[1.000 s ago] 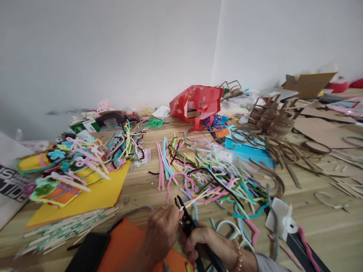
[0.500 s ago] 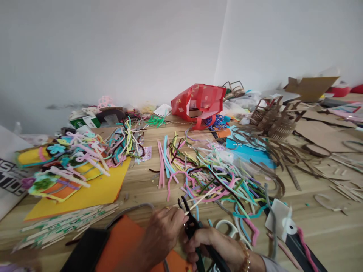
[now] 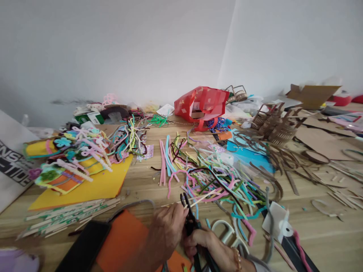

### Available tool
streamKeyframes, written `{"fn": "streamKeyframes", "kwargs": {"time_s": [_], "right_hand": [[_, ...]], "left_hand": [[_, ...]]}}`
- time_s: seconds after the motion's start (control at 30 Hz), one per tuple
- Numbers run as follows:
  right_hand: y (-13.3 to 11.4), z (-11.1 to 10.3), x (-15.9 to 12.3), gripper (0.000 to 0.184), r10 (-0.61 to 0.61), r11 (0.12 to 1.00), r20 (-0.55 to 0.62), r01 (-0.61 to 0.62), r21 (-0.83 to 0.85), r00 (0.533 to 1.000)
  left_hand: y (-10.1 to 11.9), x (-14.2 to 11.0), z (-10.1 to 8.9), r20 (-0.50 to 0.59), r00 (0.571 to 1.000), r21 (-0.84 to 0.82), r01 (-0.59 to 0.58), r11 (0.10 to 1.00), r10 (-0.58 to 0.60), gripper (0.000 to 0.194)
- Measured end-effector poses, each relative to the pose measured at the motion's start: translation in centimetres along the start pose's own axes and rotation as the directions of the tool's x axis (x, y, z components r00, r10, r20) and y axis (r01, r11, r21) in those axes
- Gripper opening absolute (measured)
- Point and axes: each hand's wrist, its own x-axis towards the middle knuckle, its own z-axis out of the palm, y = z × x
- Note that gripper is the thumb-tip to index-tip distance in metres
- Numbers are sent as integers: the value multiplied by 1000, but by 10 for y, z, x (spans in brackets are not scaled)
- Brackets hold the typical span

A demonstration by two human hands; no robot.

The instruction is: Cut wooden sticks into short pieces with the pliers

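Observation:
My left hand point(image 3: 170, 224) is closed, pinching a thin pale wooden stick point(image 3: 206, 196) that crosses the pliers' jaws and points toward the craft pile. In my right hand point(image 3: 205, 243) are black-handled pliers point(image 3: 189, 217), jaws pointing up and away, fingers wrapped round the handles. The two hands almost touch. Just beyond them lies a tangle of coloured pipe cleaners point(image 3: 212, 173). White-handled scissors point(image 3: 227, 230) rest right of my right hand. Beneath my left forearm is an orange sheet point(image 3: 124, 238).
To the left, wrapped sticks point(image 3: 68, 215), a black box-like object point(image 3: 85, 245) and pipe-cleaner flowers on a yellow sheet point(image 3: 110, 185). A red bag point(image 3: 201, 102) lies near the wall. Small woven baskets point(image 3: 278, 128) and brown strips point(image 3: 283, 162) fill the right. A black-and-white tool point(image 3: 279, 223) lies at lower right.
My view has shifted slightly. My left hand has moved in close against the pliers' jaws, which look nearer together on the stick. Both hands keep their holds.

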Motion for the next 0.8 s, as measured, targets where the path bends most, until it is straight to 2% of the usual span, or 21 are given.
{"fn": "streamKeyframes", "kwargs": {"time_s": [0.1, 0.23, 0.43, 0.5, 0.67, 0.8], "right_hand": [[-2, -2, -1, 11, 28, 998, -4, -28, -62, 1000], [-8, 0, -2, 12, 49, 992, -37, -53, -115, 998], [-4, -2, 2, 14, 73, 997, -52, -74, -18, 996], [-3, -3, 5, 14, 66, 998, -26, -66, 18, 997], [-8, -7, 10, 12, 90, 993, 122, -98, 61, 988], [-8, -9, 12, 12, 74, 993, 142, -85, 80, 987]], "left_hand": [[-2, -3, 2, -11, 1000, 19, -15, 1000, 15, 29], [-8, -3, 3, -38, 999, -57, -23, 998, 20, 30], [-8, 0, 8, -61, 998, -147, -10, 989, 1, 32], [-9, 1, 9, -45, 999, -164, 2, 986, -10, 32], [-11, 1, 9, -6, 1000, -177, 15, 984, -16, 31], [-11, 1, 9, -15, 1000, -125, -7, 992, 5, 31]]}}
